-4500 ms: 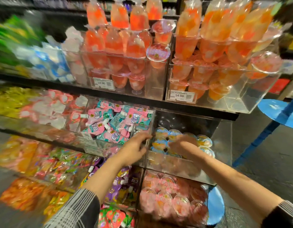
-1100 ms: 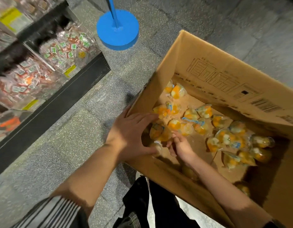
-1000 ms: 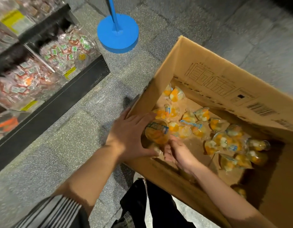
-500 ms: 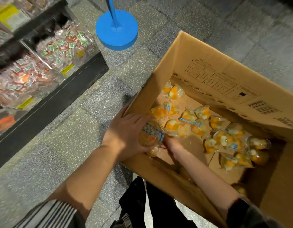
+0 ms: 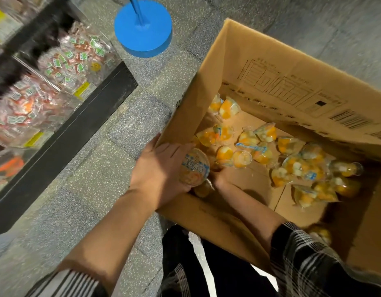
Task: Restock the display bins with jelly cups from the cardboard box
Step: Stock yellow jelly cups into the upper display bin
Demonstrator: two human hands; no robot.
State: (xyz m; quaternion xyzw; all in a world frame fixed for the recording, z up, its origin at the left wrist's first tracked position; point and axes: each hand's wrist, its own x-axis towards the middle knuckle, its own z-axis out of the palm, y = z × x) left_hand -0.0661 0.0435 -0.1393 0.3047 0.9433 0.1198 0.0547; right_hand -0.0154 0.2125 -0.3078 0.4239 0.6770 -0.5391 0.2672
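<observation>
Left hand (image 5: 161, 170) clasps a jelly cup (image 5: 193, 168), lid tilted up-right

The right hand (image 5: 220, 179), inside the cardboard box (image 5: 271, 67) at its near-left corner, is mostly hidden behind the jelly cup (image 5: 193, 168) and the left hand (image 5: 161, 168), so its fingers cannot be read. The box's right side runs off the edge. Left of the box, the display bins (image 5: 63, 61) are motion-blurred, their labels unreadable.
</observation>
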